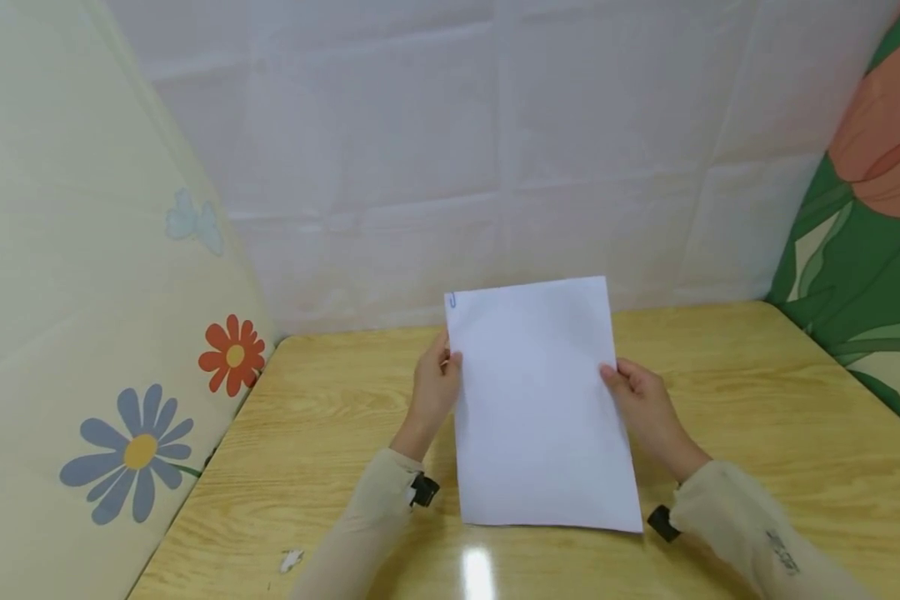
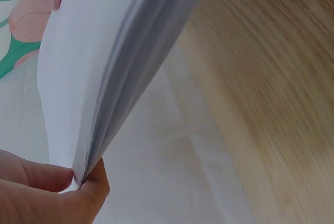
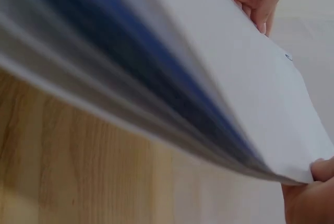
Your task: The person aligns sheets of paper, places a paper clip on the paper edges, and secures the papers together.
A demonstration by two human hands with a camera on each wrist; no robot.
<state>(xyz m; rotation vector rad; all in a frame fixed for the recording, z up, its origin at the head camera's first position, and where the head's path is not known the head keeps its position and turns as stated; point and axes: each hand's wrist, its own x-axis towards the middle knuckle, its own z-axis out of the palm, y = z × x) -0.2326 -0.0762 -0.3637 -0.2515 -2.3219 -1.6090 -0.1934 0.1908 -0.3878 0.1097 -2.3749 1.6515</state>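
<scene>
A stack of white paper sheets (image 1: 540,408) is held up above the table, its blank front facing me. My left hand (image 1: 433,387) pinches its left edge, thumb in front and fingers behind. On the opposite edge, my right hand (image 1: 645,408) grips in the same way, a bit lower than the top half. A blue paper clip (image 1: 453,299) sits on the top left corner. From the left wrist, the sheets (image 2: 78,78) fan slightly apart along the side. The right wrist view reveals a dark blue layer (image 3: 141,51) among the white sheets.
The wood-grain table (image 1: 330,400) lies under both forearms. A small torn white patch (image 1: 291,560) marks its near left part. White cloth (image 1: 375,167) hangs behind, with a flower-printed panel (image 1: 141,452) at left and a tulip-printed panel (image 1: 885,258) at right.
</scene>
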